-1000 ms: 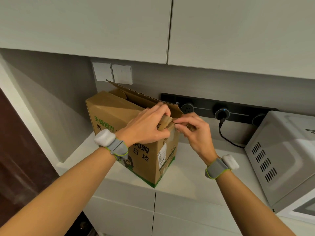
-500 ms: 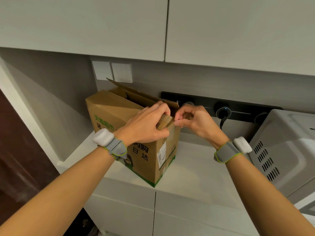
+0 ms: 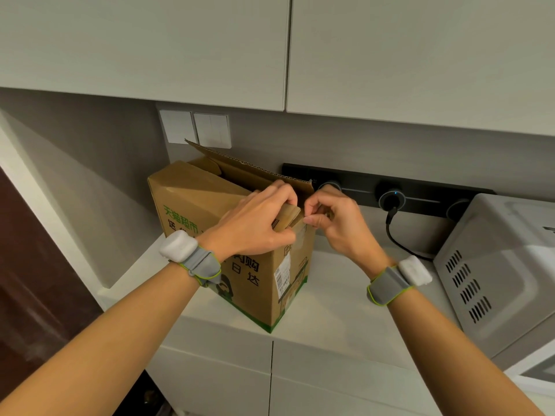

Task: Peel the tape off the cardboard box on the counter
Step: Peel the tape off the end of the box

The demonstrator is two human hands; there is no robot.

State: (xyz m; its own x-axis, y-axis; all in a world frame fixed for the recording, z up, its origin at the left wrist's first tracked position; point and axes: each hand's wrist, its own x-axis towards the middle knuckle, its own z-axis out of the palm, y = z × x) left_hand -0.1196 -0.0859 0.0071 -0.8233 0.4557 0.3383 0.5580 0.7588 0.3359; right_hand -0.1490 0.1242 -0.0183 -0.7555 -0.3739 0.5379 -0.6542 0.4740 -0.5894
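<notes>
A brown cardboard box [image 3: 192, 205] with green print stands on the white counter [image 3: 336, 313], its back flap raised. My left hand [image 3: 255, 226] lies over the box's top near corner and grips a folded flap [image 3: 288, 217], fingers curled round it. My right hand [image 3: 333, 223] is at the same corner, thumb and forefinger pinching the clear tape [image 3: 303, 228] where it meets the flap. The tape is nearly see-through; only a short strip shows down the box's right face.
A grey microwave [image 3: 495, 265] stands at the right, close to my right wrist. A black socket rail [image 3: 420, 193] with a plugged-in cable [image 3: 396, 235] runs along the back wall. Two white switches [image 3: 195, 130] sit behind the box. Wall cabinets hang overhead.
My right hand rose toward the box's top corner and its wrist swung outward, then settled back a little lower, pinching at the flap edge. The left hand stayed on the flap.
</notes>
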